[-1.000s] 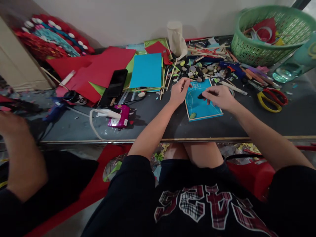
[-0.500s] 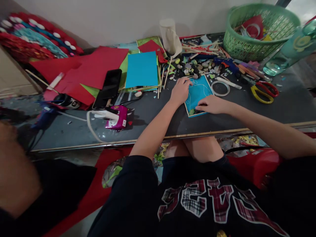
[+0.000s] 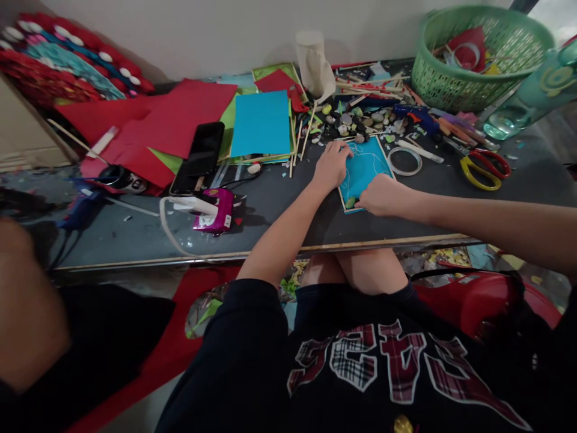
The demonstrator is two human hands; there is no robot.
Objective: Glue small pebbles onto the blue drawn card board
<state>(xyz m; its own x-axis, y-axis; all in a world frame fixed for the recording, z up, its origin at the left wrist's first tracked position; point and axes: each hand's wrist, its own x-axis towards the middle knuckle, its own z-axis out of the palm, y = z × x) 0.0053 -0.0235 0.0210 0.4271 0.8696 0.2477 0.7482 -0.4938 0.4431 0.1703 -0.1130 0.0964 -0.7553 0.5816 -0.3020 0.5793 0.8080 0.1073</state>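
Observation:
On the table in front of me lies a blue card (image 3: 367,162) with a thin wooden stick border and pale string lines looping over it. My left hand (image 3: 332,163) grips its upper left edge with bent fingers. Over the lower right part, my right hand (image 3: 384,195) is closed, knuckles up, its fingertips pressed down at the bottom border. What those fingertips hold, if anything, is hidden. Just left of them a green pebble (image 3: 350,202) rests in the card's lower left corner.
Loose pebbles (image 3: 347,123) and sticks lie behind the card. To the right are a tape roll (image 3: 404,161), scissors (image 3: 484,168), a bottle (image 3: 518,99) and a green basket (image 3: 473,84). Leftward are blue sheets (image 3: 261,123), a phone (image 3: 206,148), a pink power adapter (image 3: 215,210) and another person's arm (image 3: 31,307).
My right hand has curled its fingers in and shifted slightly, uncovering more of the green pebble. The left hand stays at the card's edge. The view has shifted a little.

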